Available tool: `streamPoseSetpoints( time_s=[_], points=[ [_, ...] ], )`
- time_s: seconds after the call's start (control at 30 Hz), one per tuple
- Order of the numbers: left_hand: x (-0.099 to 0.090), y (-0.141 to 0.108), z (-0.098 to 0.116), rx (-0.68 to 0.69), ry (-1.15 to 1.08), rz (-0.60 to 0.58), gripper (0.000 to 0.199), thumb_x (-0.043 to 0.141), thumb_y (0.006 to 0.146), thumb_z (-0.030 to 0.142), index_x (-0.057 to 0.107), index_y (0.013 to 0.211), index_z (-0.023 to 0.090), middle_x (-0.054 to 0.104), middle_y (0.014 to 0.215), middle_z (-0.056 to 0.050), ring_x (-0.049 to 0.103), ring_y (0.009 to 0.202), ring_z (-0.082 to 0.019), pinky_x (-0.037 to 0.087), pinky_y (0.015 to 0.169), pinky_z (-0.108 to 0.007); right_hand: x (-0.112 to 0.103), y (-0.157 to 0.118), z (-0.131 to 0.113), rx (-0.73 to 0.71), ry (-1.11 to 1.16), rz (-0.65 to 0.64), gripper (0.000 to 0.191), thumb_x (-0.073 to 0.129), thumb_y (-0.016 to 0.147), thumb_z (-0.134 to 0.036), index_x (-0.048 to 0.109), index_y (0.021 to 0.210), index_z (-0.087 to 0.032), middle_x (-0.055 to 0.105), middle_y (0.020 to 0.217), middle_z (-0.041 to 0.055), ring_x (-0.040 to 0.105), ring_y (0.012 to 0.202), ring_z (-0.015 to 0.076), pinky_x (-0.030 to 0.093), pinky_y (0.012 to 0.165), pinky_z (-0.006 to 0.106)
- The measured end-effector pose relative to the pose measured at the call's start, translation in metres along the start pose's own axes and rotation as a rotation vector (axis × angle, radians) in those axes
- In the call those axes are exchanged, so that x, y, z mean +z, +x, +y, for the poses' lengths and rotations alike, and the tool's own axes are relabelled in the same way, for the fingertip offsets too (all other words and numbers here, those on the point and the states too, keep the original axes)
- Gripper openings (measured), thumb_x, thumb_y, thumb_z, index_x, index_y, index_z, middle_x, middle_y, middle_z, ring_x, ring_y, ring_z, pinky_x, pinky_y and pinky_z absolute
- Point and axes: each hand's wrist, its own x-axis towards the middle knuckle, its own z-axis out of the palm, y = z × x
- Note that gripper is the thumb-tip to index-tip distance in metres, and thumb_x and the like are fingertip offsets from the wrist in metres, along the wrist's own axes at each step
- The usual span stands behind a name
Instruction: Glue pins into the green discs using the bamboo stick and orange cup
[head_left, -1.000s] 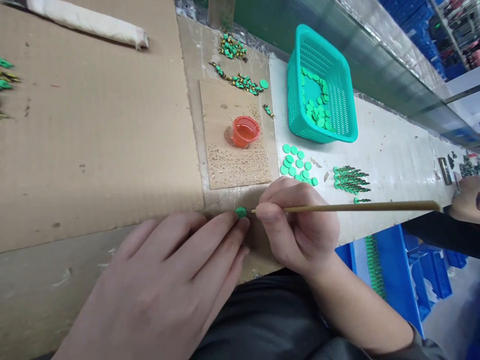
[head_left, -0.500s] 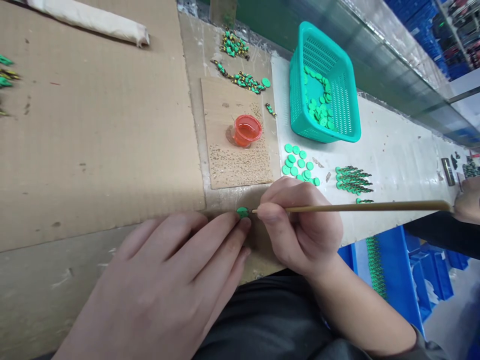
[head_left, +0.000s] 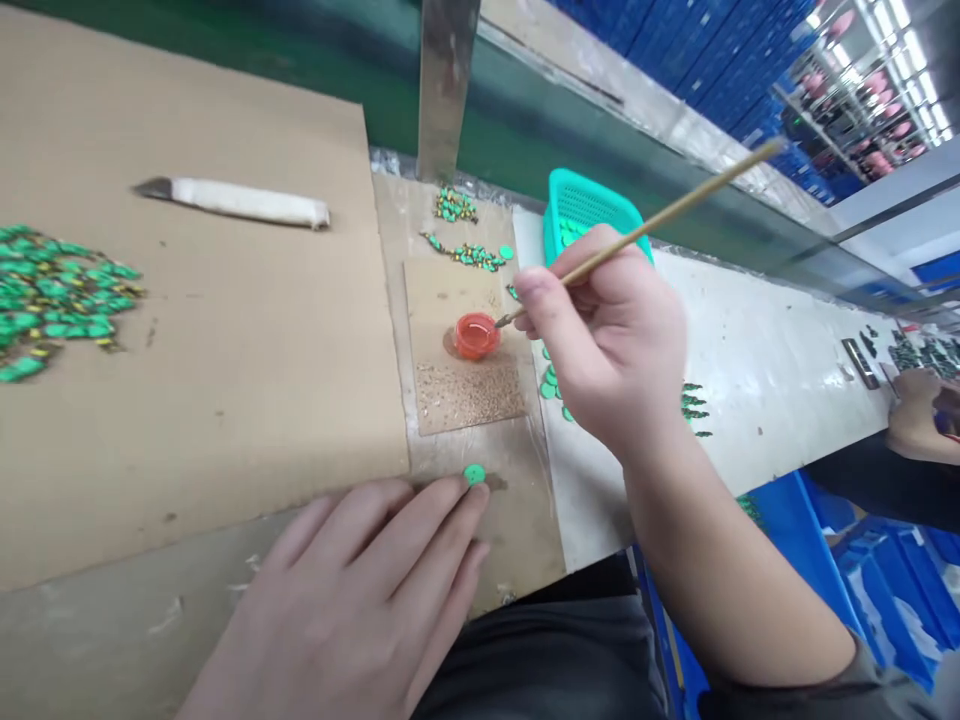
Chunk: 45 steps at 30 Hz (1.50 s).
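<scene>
My right hand [head_left: 619, 340] pinches a thin wooden-handled brush [head_left: 667, 212], its dark tip at the right rim of a small red cup [head_left: 478, 336] of liquid. This cup stands on a speckled cardboard square [head_left: 465, 400]. Lower down, my left hand [head_left: 390, 590] lies palm down with its fingers together. Its fingertips hold the edge of a round green button-like disc [head_left: 474, 474] against the table. Partly behind my right hand are more green discs [head_left: 551, 385].
A teal basket [head_left: 592, 195] of green discs stands behind my right hand. Small green-and-black pieces lie in piles at the back [head_left: 455, 205] and far left [head_left: 60, 300]. A white-wrapped knife-like tool [head_left: 247, 203] rests on cardboard. Another person's hand [head_left: 919, 410] is at far right.
My right hand has lifted the brush from the green disc and carried it up to the red cup. My left hand stays at the disc. The camera view has tilted upward.
</scene>
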Motion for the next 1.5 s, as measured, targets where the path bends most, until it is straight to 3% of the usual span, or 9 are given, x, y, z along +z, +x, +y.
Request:
streamPoseSetpoints(
  time_s=[0.17, 0.4, 0.9, 1.1, 1.27, 1.5],
  points=[
    [0.003, 0.005, -0.002, -0.005, -0.034, 0.053, 0.031, 0.060, 0.123, 0.023, 0.086, 0.140, 0.020, 0.091, 0.129, -0.006, 0.071, 0.111, -0.030, 0.048, 0.097, -0.053, 0.014, 0.013, 0.026, -0.021, 0.016, -0.125, 0.035, 0.077, 0.123, -0.033, 0.061, 0.092, -0.027, 0.069, 0.086, -0.0042, 0.066, 0.073, 0.0130, 0.053, 0.069, 0.031],
    [0.002, 0.007, -0.007, 0.021, -0.042, 0.066, 0.031, 0.059, 0.123, 0.023, 0.087, 0.138, 0.023, 0.092, 0.126, -0.003, 0.072, 0.105, -0.028, 0.050, 0.093, -0.051, 0.016, 0.010, 0.027, -0.042, -0.020, -0.162, 0.044, 0.074, 0.123, -0.033, 0.051, 0.086, -0.028, 0.063, 0.084, -0.0049, 0.058, 0.072, 0.0121, 0.050, 0.070, 0.030],
    [0.000, 0.005, -0.002, 0.007, -0.010, 0.024, 0.033, 0.060, 0.124, 0.025, 0.086, 0.143, 0.020, 0.090, 0.128, -0.008, 0.073, 0.108, -0.029, 0.049, 0.096, -0.051, -0.003, -0.010, 0.003, -0.033, 0.044, 0.004, 0.033, 0.077, 0.122, -0.027, 0.062, 0.093, -0.029, 0.071, 0.087, -0.0033, 0.071, 0.073, 0.0144, 0.056, 0.068, 0.033],
    [0.001, 0.005, -0.002, 0.010, -0.006, 0.024, 0.032, 0.060, 0.125, 0.026, 0.086, 0.144, 0.021, 0.089, 0.129, -0.008, 0.073, 0.110, -0.029, 0.049, 0.097, -0.051, -0.008, -0.035, 0.006, 0.021, -0.009, -0.107, 0.032, 0.079, 0.118, -0.023, 0.066, 0.090, -0.026, 0.074, 0.083, -0.0043, 0.071, 0.070, 0.0128, 0.054, 0.067, 0.029],
    [0.001, 0.002, -0.003, 0.029, -0.001, 0.015, 0.032, 0.059, 0.125, 0.026, 0.086, 0.142, 0.022, 0.089, 0.131, -0.007, 0.073, 0.112, -0.030, 0.049, 0.097, -0.052, -0.005, -0.038, 0.010, 0.030, -0.063, -0.138, 0.035, 0.078, 0.120, -0.028, 0.067, 0.087, -0.025, 0.075, 0.080, -0.0036, 0.070, 0.069, 0.0128, 0.054, 0.066, 0.028],
    [0.000, 0.002, -0.002, 0.017, 0.011, -0.015, 0.032, 0.057, 0.126, 0.025, 0.085, 0.142, 0.021, 0.088, 0.133, -0.008, 0.073, 0.113, -0.030, 0.049, 0.099, -0.054, -0.014, -0.050, -0.004, 0.006, -0.028, -0.034, 0.031, 0.079, 0.121, -0.028, 0.070, 0.091, -0.027, 0.078, 0.084, -0.0023, 0.073, 0.072, 0.0150, 0.058, 0.069, 0.031]
  ],
)
